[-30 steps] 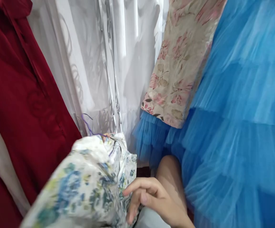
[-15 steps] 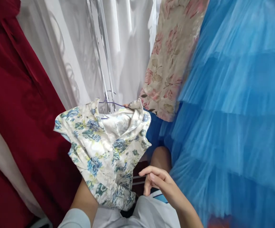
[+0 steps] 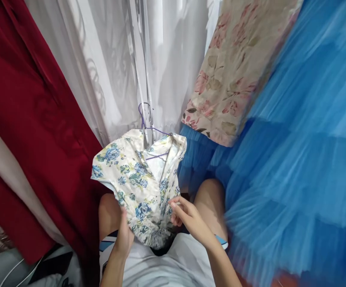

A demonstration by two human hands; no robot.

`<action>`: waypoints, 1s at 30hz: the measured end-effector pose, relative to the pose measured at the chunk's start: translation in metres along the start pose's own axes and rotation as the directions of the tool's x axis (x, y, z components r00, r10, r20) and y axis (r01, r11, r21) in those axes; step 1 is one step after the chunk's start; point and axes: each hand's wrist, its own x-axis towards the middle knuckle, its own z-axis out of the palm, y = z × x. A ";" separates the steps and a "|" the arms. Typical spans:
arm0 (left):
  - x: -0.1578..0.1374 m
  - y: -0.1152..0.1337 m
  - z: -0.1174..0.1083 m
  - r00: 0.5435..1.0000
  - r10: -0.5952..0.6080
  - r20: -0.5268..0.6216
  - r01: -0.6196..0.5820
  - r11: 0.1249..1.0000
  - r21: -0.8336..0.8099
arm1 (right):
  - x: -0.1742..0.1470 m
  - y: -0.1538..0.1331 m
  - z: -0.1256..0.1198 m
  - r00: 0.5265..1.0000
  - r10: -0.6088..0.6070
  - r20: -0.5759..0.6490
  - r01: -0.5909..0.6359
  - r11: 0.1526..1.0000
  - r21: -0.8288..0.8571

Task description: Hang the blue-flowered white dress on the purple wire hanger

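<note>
1. Floral blouse [image 3: 141, 183] hung on a purple hanger [image 3: 149, 127] above and between both hands, in front of the person's knees.
2. Left hand [image 3: 124, 235] gripped the blouse's lower left edge, fingers closed on the cloth.
3. Right hand [image 3: 187, 217] pinched the blouse's right front edge between thumb and fingertips.
4. Beyond the hands hung a white sheer curtain [image 3: 107, 67]; a red garment [image 3: 26, 119] lay left of the left hand, a blue tulle skirt [image 3: 295, 159] right of the right hand, with a pink-flowered fabric [image 3: 232, 75] above it.
</note>
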 end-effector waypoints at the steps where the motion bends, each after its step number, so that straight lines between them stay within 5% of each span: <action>1: -0.004 -0.002 -0.001 0.999 -0.015 -0.037 0.014 1.000 -0.022 | 0.009 -0.001 0.005 1.000 0.001 0.004 -0.001 0.999 -0.045; 7: -0.010 -0.002 0.008 0.993 -0.040 -0.107 0.036 0.999 -0.033 | 0.055 -0.006 0.026 0.977 -0.173 -0.127 0.120 0.930 -0.347; 12: -0.022 0.001 0.003 0.994 -0.051 -0.093 0.052 0.999 0.008 | 0.053 0.004 0.039 0.991 -0.076 -0.108 0.056 0.982 -0.180; 16: -0.032 0.009 0.007 0.998 -0.068 -0.009 0.068 0.997 0.042 | 0.049 0.003 0.047 0.991 -0.063 -0.117 0.037 0.976 -0.213; 22: -0.029 0.009 0.010 0.985 -0.011 -0.172 0.019 0.999 0.045 | 0.046 -0.004 0.040 0.997 -0.025 -0.075 0.017 0.995 -0.097; 24: -0.026 0.007 0.004 0.943 0.090 -0.322 -0.067 0.994 0.081 | 0.043 -0.006 0.036 1.000 -0.014 -0.028 0.013 1.000 -0.014; 26: -0.023 0.007 0.000 0.823 0.290 -0.489 -0.225 0.956 0.189 | 0.041 -0.007 0.034 0.999 -0.019 -0.032 0.020 1.000 0.022; 28: -0.020 0.008 0.000 0.707 0.477 -0.522 -0.333 0.876 0.349 | 0.041 -0.006 0.035 0.998 -0.022 -0.055 0.023 0.999 0.031; 30: -0.016 0.010 0.006 0.764 0.537 -0.358 -0.360 0.815 0.454 | 0.043 -0.003 0.039 0.998 -0.020 -0.060 0.022 0.999 0.032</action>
